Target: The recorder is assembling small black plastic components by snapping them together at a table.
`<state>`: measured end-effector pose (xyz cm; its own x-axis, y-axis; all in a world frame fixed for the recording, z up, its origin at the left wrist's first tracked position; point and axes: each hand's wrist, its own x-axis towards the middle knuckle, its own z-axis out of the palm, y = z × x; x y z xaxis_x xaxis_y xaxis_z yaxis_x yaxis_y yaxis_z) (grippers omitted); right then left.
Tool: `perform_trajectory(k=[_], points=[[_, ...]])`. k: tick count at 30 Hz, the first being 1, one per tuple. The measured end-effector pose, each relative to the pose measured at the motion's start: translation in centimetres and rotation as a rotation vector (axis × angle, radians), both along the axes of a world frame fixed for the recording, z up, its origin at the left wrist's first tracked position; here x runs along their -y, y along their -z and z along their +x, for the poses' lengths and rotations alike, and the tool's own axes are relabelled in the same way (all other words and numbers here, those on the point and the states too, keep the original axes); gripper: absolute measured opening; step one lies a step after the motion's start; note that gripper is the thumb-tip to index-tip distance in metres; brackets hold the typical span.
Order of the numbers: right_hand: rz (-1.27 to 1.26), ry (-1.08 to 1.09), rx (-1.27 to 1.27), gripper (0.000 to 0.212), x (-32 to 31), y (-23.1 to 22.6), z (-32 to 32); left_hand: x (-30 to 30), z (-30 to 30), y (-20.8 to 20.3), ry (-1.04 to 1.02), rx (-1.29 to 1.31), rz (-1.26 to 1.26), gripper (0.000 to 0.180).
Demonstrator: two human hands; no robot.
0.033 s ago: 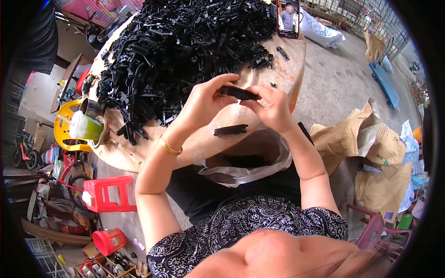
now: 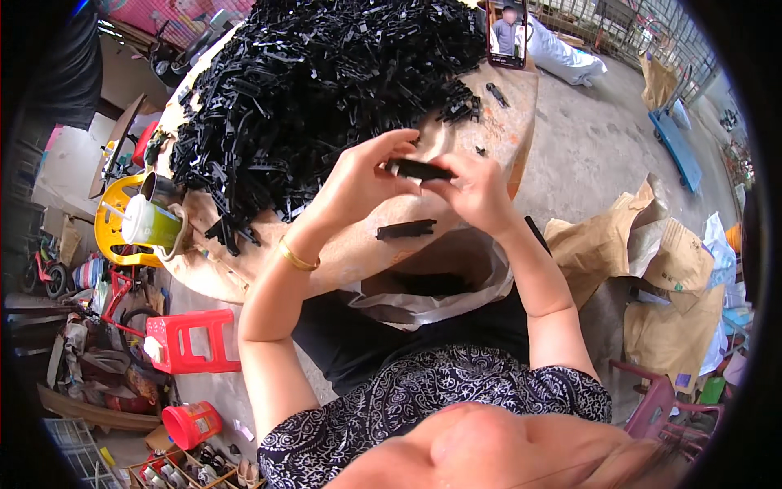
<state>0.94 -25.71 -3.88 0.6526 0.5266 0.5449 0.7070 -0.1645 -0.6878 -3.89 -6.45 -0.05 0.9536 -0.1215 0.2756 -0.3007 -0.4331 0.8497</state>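
Note:
A slim black plastic piece [image 2: 420,170] is held level between my two hands above the table's near edge. The fingers of my left hand [image 2: 366,173] pinch its left end, and my right hand [image 2: 474,186] grips its right end with thumb and fingers. Just below them, another black part, perhaps a few laid together [image 2: 406,229], lies on the tan-covered table [image 2: 350,259]. Beyond my hands a large heap of similar black plastic parts [image 2: 309,90] covers most of the tabletop. An open pale sack [image 2: 399,308] hangs below the table edge in front of my lap.
A phone [image 2: 507,37] stands at the table's far right. On the left, a green-and-white cup [image 2: 151,223] is by a yellow chair [image 2: 114,220], with a red stool [image 2: 191,341] nearer. Brown paper sacks [image 2: 607,236] lie on the right, and a blue trolley [image 2: 678,151] stands behind them.
My right hand has turned slightly and its fingers have shifted on the black piece. The piece has tilted a little between my hands, while my left hand stays nearly in place.

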Motion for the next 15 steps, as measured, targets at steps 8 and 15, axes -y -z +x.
perform_trajectory(k=[8, 15], points=[[-0.254, -0.385, 0.064, 0.031, -0.3, -0.3, 1.7, -12.3, 4.1, -2.1, -1.082, 0.518, 1.221, 0.064], [-0.253, 0.114, 0.371, 0.031, -5.3, 1.3, 4.3, -11.3, 4.4, -3.2, -0.973, -0.009, 1.034, 0.059]])
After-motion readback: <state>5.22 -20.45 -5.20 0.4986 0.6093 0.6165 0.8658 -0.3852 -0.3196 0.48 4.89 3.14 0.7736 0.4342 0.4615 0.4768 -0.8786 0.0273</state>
